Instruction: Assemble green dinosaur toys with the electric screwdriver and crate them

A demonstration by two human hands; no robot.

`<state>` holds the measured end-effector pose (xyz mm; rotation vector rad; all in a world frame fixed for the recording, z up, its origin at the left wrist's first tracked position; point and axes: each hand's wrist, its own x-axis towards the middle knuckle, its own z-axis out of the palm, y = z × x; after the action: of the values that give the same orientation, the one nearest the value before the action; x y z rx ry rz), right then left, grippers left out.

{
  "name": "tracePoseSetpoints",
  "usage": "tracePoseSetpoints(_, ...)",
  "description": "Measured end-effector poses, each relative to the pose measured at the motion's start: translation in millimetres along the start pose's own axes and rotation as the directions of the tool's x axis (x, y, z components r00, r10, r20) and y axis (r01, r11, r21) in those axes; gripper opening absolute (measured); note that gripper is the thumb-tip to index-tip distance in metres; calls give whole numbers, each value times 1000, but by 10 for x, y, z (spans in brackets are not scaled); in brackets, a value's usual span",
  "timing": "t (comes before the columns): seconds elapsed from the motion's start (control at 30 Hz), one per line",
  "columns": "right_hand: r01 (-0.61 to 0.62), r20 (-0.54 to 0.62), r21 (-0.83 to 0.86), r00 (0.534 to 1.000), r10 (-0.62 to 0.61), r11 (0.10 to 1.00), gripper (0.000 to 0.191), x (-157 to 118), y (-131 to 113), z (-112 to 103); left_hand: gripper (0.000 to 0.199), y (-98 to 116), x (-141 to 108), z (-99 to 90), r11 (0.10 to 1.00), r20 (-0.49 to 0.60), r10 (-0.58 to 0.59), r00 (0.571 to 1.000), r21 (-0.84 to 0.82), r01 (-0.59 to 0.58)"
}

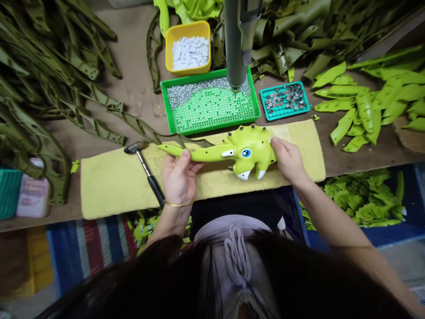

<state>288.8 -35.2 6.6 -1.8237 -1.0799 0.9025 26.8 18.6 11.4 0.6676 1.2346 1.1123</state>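
Observation:
A lime-green plastic dinosaur head [250,153] with a blue eye, white horns and dark-tipped frill lies sideways over the yellow cloth pad [113,184]. A long green curved piece [209,153] extends left from it. My left hand [181,177] pinches that curved piece near its left part, thumb on top. At the head's right edge, my right hand [288,160] grips with thumb and curled fingers. Left of my left hand, a hammer [144,166] with a black handle rests on the pad. An olive strip [142,126] runs behind the curved piece.
Behind the pad stand a green tray of screws [212,128], a teal tray [285,114] and a yellow tub [188,71]. An electric screwdriver [236,48] hangs above the green tray. Olive parts [76,97] pile at left, green pieces [365,108] at right.

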Motion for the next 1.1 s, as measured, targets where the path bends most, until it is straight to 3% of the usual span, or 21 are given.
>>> tracePoseSetpoints(0.07,-33,-49,144,998,41,989,50,0,12,85,38,6,1,-63,993,-13,41,999,109,-40)
tracePoseSetpoints(0.1,-73,-45,192,996,83,979,49,11,23,105,40,11,-2,-101,971,-60,144,988,199,-130)
tracePoseSetpoints(0.13,-131,-22,229,990,139,965,49,28,33,111,44,23,-7,-141,912,-95,303,948,319,-259)
tracePoseSetpoints(0.17,-195,8,256,980,200,947,48,51,39,102,50,43,-12,-176,803,-77,471,879,451,-391)
tracePoseSetpoints(0.2,-261,46,271,965,259,926,47,74,36,84,54,72,-16,-201,661,12,597,802,560,-500)
tracePoseSetpoints(0.23,-325,97,265,946,310,908,47,95,21,56,55,109,-17,-209,527,166,633,756,624,-577)
tracePoseSetpoints(0.27,-378,159,225,924,348,898,48,109,-8,22,50,152,-16,-197,436,355,566,744,638,-635)
tracePoseSetpoints(0.3,-395,211,146,908,362,907,49,113,-52,-17,41,197,-12,-163,403,523,430,736,618,-675)
tracePoseSetpoints(0.37,-242,185,-72,950,252,968,52,87,-176,-101,27,275,5,-39,427,698,210,685,565,-706)
tracePoseSetpoints(0.4,-65,139,-190,986,93,980,54,58,-247,-140,25,303,17,41,434,731,171,661,547,-716)
tracePoseSetpoints(0.43,146,113,-302,987,-116,942,53,24,-314,-172,25,322,31,121,424,748,163,643,535,-731)
tracePoseSetpoints(0.47,351,124,-389,936,-329,852,49,-9,-371,-197,24,336,48,192,392,763,173,622,526,-755)
tracePoseSetpoints(0.5,524,173,-433,847,-503,733,44,-37,-412,-216,23,347,68,245,339,782,181,596,519,-784)
tracePoseSetpoints(0.57,724,295,-413,681,-670,553,35,-58,-434,-249,25,382,125,267,201,833,182,522,488,-849)
tracePoseSetpoints(0.6,755,307,-395,646,-699,524,31,-48,-422,-273,27,411,163,234,130,853,196,483,466,-875)
tracePoseSetpoints(0.63,759,290,-380,641,-711,529,28,-29,-405,-302,28,449,204,176,63,865,217,452,450,-891)
tracePoseSetpoints(0.73,714,227,-430,678,-699,552,23,31,-411,-378,27,570,306,-32,-105,887,289,359,403,-909)
tracePoseSetpoints(0.8,695,258,-559,665,-701,453,28,26,-511,-335,25,618,320,-83,-181,909,321,266,335,-925)
tracePoseSetpoints(0.9,715,386,-647,607,-695,265,38,-59,-724,-65,27,631,262,22,-228,928,348,133,221,-948)
tracePoseSetpoints(1.0,782,454,-588,530,-716,206,30,-152,-869,230,36,628,186,119,-266,931,357,76,180,-947)
tracePoseSetpoints(1.1,815,477,-542,499,-724,205,33,-107,-934,224,53,625,183,-39,-291,942,334,39,142,-946)
